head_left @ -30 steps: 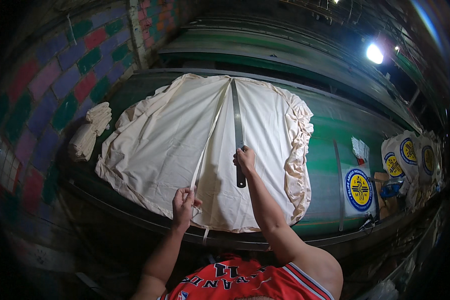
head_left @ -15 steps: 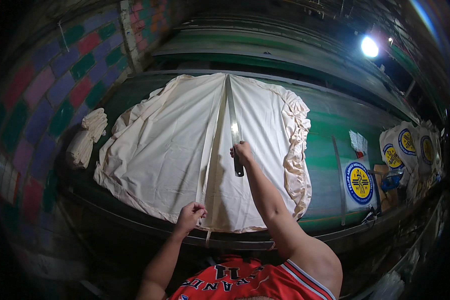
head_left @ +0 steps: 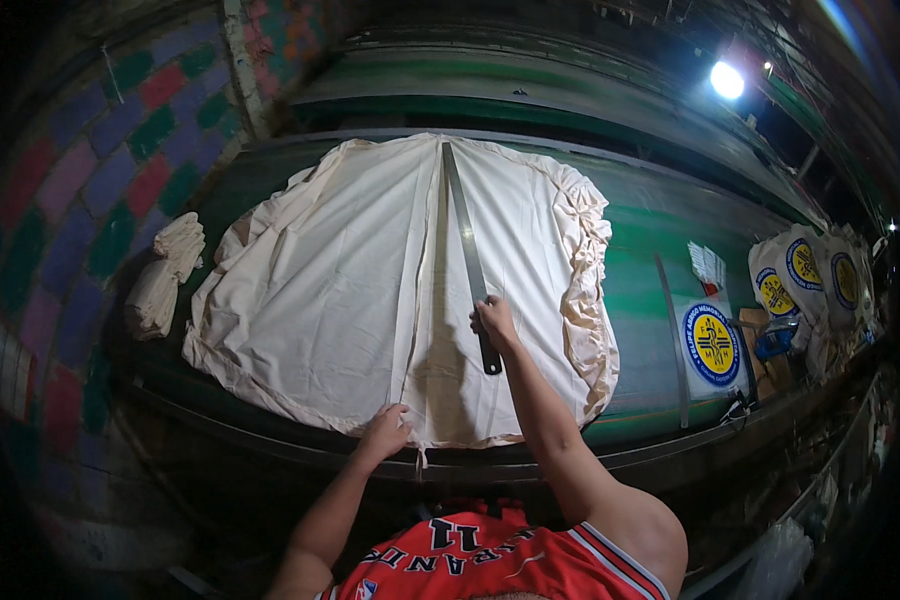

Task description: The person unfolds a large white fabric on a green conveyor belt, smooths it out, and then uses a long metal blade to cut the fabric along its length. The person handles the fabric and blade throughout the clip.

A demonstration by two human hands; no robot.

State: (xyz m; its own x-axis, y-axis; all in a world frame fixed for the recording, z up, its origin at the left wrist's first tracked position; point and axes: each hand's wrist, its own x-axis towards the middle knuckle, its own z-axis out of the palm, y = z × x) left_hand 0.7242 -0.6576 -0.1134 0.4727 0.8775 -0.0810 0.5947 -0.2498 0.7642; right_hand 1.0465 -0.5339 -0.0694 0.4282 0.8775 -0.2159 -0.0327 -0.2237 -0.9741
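A large piece of cream cloth (head_left: pixel 320 290) lies spread on the green table, gathered and ruffled along its right side. My right hand (head_left: pixel 495 322) is closed round the near part of a long metal ruler (head_left: pixel 466 230). The ruler slants across the cloth, its far end by the cloth's back edge and its dark holed end sticking out below my fist. A long folded seam (head_left: pixel 416 300) runs front to back, left of the ruler. At the seam's front end my left hand (head_left: pixel 385 432) is closed with its fingertips on the cloth's edge, seeming to pinch it; the fingertips are partly hidden.
A folded cream bundle (head_left: pixel 165 280) sits at the table's left end. To the right are a metal strip (head_left: pixel 673 345), a sheet with a round blue-yellow emblem (head_left: pixel 711 345) and printed cream pieces (head_left: pixel 805 275). A painted block wall (head_left: pixel 100 190) stands at left.
My right hand has drawn nearer to me and rightward with the ruler, whose near end has swung right. My left hand has come onto the cloth's front edge. The whole view has shifted slightly.
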